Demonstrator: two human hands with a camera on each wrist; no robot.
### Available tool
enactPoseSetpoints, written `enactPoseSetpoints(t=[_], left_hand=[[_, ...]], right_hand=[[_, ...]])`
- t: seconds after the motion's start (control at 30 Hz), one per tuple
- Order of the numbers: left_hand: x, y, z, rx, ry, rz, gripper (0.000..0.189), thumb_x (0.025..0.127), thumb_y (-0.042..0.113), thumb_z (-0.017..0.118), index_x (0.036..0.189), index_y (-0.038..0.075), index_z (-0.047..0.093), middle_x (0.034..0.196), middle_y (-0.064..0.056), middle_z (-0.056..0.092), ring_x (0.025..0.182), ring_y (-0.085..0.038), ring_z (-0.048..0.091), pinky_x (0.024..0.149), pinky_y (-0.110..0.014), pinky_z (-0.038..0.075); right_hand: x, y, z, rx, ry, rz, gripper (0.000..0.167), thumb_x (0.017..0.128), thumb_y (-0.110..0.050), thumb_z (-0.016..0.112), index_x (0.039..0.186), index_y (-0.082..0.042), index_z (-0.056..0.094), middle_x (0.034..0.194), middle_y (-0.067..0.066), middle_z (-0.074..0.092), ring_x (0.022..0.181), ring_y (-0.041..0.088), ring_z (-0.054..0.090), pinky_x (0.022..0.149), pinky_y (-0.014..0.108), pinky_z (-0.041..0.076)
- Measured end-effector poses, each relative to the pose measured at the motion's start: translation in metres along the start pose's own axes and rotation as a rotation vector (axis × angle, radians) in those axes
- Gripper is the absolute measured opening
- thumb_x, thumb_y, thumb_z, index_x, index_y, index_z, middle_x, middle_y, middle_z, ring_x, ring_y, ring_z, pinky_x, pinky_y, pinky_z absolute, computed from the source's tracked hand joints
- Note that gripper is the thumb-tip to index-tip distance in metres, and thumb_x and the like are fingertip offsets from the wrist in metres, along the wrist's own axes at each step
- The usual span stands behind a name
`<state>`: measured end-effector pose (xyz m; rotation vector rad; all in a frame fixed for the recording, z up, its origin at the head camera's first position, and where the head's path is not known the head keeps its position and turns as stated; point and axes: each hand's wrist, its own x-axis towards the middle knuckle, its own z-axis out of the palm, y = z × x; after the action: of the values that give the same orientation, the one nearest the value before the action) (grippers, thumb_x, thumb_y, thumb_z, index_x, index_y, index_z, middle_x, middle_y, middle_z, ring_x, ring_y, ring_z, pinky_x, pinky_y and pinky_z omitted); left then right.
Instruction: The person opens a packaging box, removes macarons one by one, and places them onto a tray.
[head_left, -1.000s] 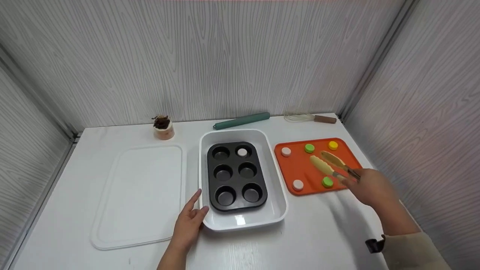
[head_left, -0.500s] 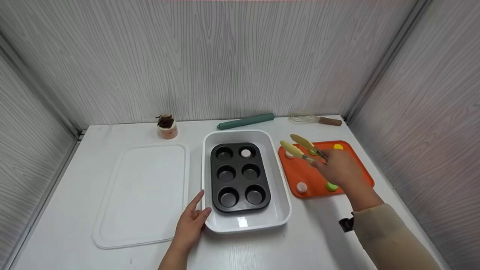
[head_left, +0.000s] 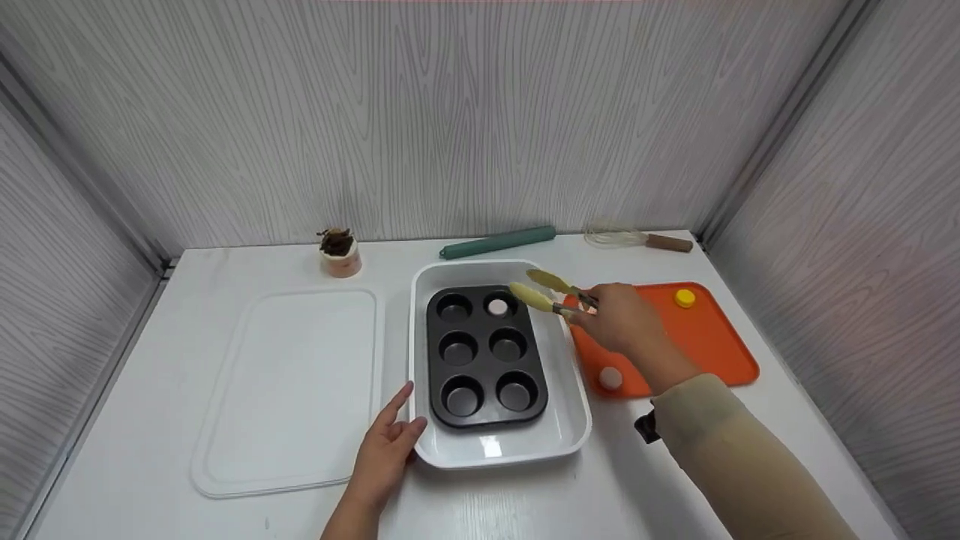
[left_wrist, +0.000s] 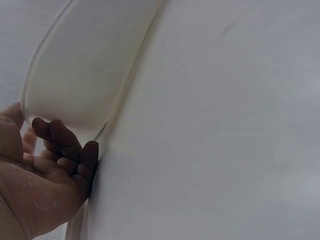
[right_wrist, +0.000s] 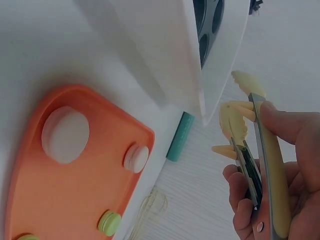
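My right hand point(head_left: 621, 319) grips a pair of tongs point(right_wrist: 272, 170) with cream-yellow tips. The tips stand apart with nothing between them, above the right rim of a deep white tray point(head_left: 525, 448). Inside this tray lies a dark muffin tin point(head_left: 482, 358), whose back right cup holds a pale macaron point(head_left: 497, 307). At the tray's front left, my left hand point(head_left: 384, 450) holds the rim, thumb at the edge and curled fingers point(left_wrist: 62, 137) against the outer wall. An orange tray point(head_left: 709, 341) under the right arm bears a yellow macaron point(head_left: 685, 298), pink macarons point(right_wrist: 65, 135) and green macarons point(right_wrist: 109, 223).
A flat white lid point(head_left: 296, 390) lies to the left. Along the back are a small pot point(head_left: 342, 259) with dark brown stuff on top, a green rolling pin point(head_left: 499, 242) and a whisk point(head_left: 667, 242). Wood-grain walls point(head_left: 420, 112) enclose the table.
My right hand has carried the tongs from over the orange tray leftward to the deep tray's rim. The left hand keeps its place. The whole view has shifted slightly.
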<state>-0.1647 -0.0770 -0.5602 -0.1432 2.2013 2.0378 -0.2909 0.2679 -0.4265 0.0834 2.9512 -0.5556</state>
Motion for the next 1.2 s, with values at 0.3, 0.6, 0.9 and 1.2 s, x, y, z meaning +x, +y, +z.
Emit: enactPoseSetpoints(t=[0.3, 0.6, 0.9, 1.2], left_hand=[[0.001, -0.002, 0.0, -0.024, -0.032, 0.024, 0.067, 0.108, 0.017, 0.062, 0.166, 0.007, 0.032, 0.1, -0.02, 0.076, 0.075, -0.018, 0.064, 0.069, -0.028, 0.05], [0.001, -0.001, 0.001, -0.015, -0.028, 0.025, 0.066, 0.108, 0.017, 0.062, 0.166, 0.007, 0.032, 0.093, -0.015, 0.076, 0.07, -0.019, 0.058, 0.066, -0.028, 0.046], [0.001, -0.002, 0.0, -0.007, -0.021, 0.023, 0.066, 0.108, 0.019, 0.064, 0.166, 0.008, 0.034, 0.079, -0.007, 0.069, 0.061, -0.014, 0.047, 0.061, -0.025, 0.041], [-0.001, -0.002, -0.001, -0.026, -0.02, 0.025, 0.066, 0.107, 0.017, 0.064, 0.166, 0.009, 0.035, 0.077, -0.007, 0.066, 0.06, -0.012, 0.046, 0.06, -0.024, 0.04]], right_hand=[[0.008, -0.021, 0.027, -0.001, -0.044, -0.019, 0.037, 0.094, -0.043, 0.08, 0.103, -0.008, 0.07, 0.083, 0.007, 0.06, 0.076, 0.026, 0.058, 0.063, 0.037, 0.045], [0.011, -0.027, 0.035, 0.009, -0.094, 0.048, 0.04, 0.095, -0.041, 0.08, 0.11, -0.006, 0.069, 0.092, 0.009, 0.063, 0.082, 0.028, 0.061, 0.067, 0.037, 0.049], [0.014, -0.035, 0.031, -0.106, -0.084, 0.02, 0.039, 0.096, -0.042, 0.078, 0.105, -0.004, 0.069, 0.093, 0.009, 0.066, 0.081, 0.028, 0.062, 0.067, 0.038, 0.051], [0.023, -0.046, 0.029, -0.146, -0.095, -0.042, 0.037, 0.096, -0.038, 0.078, 0.1, -0.003, 0.069, 0.092, 0.011, 0.066, 0.079, 0.029, 0.061, 0.066, 0.039, 0.051]])
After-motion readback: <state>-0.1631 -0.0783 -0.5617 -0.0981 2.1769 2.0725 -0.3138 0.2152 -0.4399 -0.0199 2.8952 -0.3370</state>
